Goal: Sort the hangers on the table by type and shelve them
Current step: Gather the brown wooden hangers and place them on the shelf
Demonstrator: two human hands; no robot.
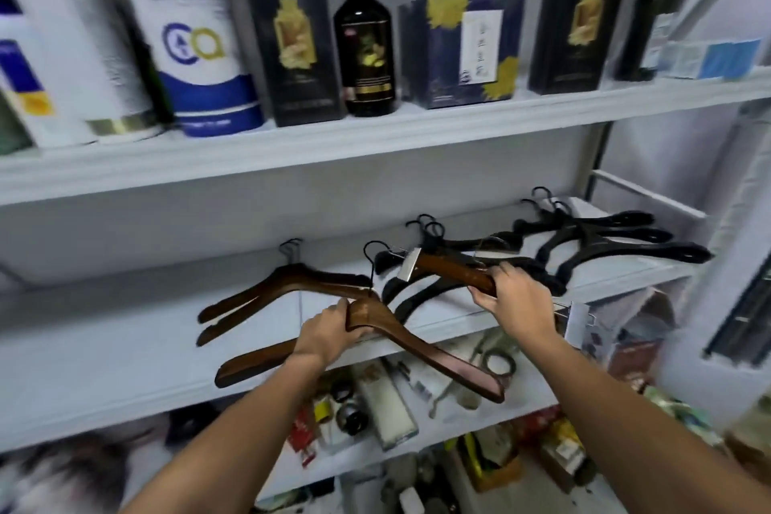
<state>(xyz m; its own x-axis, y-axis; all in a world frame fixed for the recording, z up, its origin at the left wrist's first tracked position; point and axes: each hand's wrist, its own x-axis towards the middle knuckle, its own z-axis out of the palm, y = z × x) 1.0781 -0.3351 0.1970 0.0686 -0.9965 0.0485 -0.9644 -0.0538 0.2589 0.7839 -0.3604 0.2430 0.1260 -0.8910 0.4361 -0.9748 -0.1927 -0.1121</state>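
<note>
**A:** left hand (329, 330) curled round the wooden hanger (421, 346) at its neck, hanging past the shelf (125, 367) near edge. Tip-off risk?

**B:** yep. Right hand (517, 300) grips the clip hanger (454, 269) over the black hangers (605, 246) on the right, so the clip could snag them.

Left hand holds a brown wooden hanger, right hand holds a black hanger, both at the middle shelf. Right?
Wrong about the right hand: it grips a brown clip hanger, not a black one. The black hangers lie unheld on the middle shelf beside it. The left hand does hold a brown wooden hanger there. The head view shows this.
</note>
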